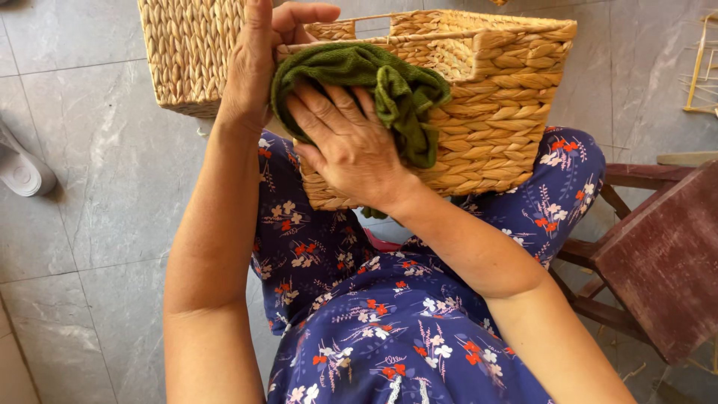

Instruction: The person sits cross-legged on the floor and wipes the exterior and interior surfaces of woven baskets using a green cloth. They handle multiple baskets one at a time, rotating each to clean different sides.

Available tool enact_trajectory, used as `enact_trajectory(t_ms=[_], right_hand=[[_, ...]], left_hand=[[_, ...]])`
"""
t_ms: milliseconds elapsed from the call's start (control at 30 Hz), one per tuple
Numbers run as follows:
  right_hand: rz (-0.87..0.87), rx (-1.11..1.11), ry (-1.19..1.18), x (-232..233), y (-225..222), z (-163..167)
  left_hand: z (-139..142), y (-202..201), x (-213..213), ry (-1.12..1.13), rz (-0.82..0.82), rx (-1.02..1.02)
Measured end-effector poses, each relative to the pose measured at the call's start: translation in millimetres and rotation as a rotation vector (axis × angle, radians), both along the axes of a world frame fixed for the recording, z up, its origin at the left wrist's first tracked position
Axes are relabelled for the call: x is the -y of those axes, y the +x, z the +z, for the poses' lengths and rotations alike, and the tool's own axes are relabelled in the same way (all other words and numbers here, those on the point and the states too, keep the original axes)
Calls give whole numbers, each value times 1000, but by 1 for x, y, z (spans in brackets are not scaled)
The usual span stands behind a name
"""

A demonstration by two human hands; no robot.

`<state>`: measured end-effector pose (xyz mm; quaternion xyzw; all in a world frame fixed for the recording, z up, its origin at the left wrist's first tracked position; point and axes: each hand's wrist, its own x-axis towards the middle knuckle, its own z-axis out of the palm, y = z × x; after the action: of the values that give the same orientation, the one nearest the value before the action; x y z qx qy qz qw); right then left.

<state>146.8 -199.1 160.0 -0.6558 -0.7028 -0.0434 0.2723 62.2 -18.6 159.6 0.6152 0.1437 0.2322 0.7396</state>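
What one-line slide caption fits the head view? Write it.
Right hand presses a green cloth against a woven basket on the lap; left hand grips its rim.

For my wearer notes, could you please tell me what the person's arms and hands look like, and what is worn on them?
Both arms are bare, with no sleeves in view. The left hand and right hand wear no gloves, and no rings, watch or bracelets show. The clothing below is dark blue with red and white flowers.

The green cloth [389, 90] hides part of the woven basket's [493, 112] near wall; the right hand [348, 146] covers the cloth's middle. The top edge crops a second basket [191, 52].
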Motion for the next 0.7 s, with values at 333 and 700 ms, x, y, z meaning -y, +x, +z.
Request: enact_trajectory(t_ms=[333, 700], right_hand=[[-264, 32, -144, 51, 46, 9], [-37, 48, -27, 6, 7, -6]], left_hand=[[1, 3, 4, 207, 16, -22], [2, -1, 3, 71, 6, 18]])
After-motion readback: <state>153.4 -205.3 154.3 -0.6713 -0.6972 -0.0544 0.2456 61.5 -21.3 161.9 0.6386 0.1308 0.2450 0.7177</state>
